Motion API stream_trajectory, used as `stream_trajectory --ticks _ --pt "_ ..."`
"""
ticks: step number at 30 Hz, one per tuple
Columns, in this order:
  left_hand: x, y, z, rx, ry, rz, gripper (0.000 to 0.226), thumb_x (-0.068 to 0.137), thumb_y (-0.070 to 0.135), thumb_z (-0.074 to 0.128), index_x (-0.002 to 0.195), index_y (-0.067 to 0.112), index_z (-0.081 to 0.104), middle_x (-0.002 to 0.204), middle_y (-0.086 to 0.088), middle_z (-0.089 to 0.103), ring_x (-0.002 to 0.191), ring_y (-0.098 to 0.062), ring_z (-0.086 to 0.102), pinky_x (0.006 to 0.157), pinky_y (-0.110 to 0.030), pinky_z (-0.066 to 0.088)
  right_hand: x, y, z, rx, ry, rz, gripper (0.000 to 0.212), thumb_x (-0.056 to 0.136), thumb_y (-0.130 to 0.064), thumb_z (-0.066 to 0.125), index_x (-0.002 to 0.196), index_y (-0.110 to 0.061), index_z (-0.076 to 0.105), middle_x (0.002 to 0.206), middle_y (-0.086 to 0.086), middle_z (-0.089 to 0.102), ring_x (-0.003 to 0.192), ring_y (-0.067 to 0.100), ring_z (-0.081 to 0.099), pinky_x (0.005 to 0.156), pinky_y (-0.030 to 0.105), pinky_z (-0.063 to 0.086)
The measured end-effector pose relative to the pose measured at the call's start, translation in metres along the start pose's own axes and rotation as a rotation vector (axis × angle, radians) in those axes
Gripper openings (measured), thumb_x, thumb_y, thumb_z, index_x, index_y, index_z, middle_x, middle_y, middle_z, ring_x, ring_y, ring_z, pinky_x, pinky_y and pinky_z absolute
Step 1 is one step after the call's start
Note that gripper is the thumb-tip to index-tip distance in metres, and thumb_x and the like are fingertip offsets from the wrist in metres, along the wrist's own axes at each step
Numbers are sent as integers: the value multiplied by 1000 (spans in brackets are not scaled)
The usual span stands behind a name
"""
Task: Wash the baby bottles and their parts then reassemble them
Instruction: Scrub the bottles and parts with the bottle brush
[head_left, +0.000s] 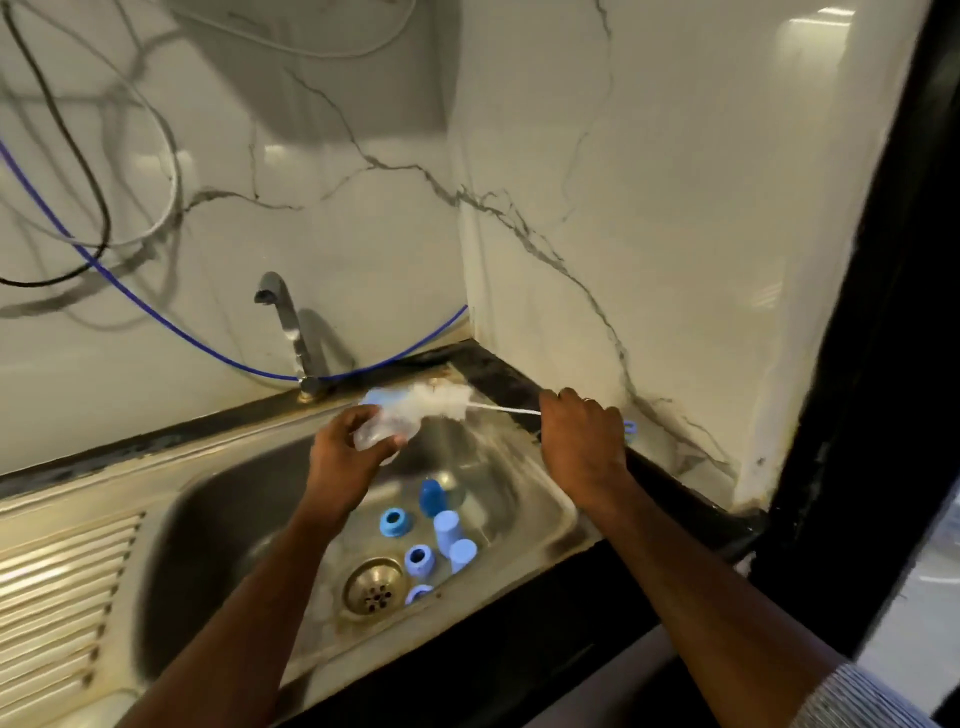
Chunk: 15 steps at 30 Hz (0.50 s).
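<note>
Clear plastic bottle (382, 434) sits over the sink (540, 499), gripped by the left hand (345, 457) so it stays put. The right hand (579, 436) curls its fingers around the brush (441, 408) wire to scrub it.

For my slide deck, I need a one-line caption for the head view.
Left hand holds a clear baby bottle over the sink while right hand works a bottle brush.
</note>
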<state>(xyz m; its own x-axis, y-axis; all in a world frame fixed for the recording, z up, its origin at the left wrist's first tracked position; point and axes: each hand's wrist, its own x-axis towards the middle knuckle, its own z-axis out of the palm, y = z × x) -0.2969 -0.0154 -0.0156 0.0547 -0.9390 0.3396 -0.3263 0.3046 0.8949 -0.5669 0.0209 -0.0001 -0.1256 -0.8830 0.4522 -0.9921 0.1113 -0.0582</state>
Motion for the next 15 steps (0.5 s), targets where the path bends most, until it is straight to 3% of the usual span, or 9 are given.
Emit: stream_trajectory --ticks 6,9,12,15 --pt "-11 -31 -89 -91 280 -104 45 77 14 86 118 21 69 109 -6 73 104 -31 70 83 -47 61 23 -57 29 141 -97 -125 24 96 -30 47 115 -25 61 116 6 66 112 32 61 93 44 43" --pt "-13 -39 -120 -16 338 -107 50 75 19 88 121 25 69 110 2 73 102 -16 70 84 -39 59 35 -91 45 323 -118 -98 32 100 -47 43 109 -26 65 110 4 71 106 30 64 91 42 46" --pt "-15 -46 -142 43 373 -89 51 75 29 88 121 34 66 107 18 69 95 5 66 78 -22 52 49 -121 61 395 -91 -125 36 102 -50 40 102 -25 66 106 2 72 101 27 64 93 41 46" --pt "-10 -56 -154 68 451 -76 52 77 20 87 124 26 66 107 16 67 91 6 65 75 -14 46 63 -137 73 435 -91 -124 34 101 -49 43 98 -25 67 104 3 70 102 29 63 95 44 42"
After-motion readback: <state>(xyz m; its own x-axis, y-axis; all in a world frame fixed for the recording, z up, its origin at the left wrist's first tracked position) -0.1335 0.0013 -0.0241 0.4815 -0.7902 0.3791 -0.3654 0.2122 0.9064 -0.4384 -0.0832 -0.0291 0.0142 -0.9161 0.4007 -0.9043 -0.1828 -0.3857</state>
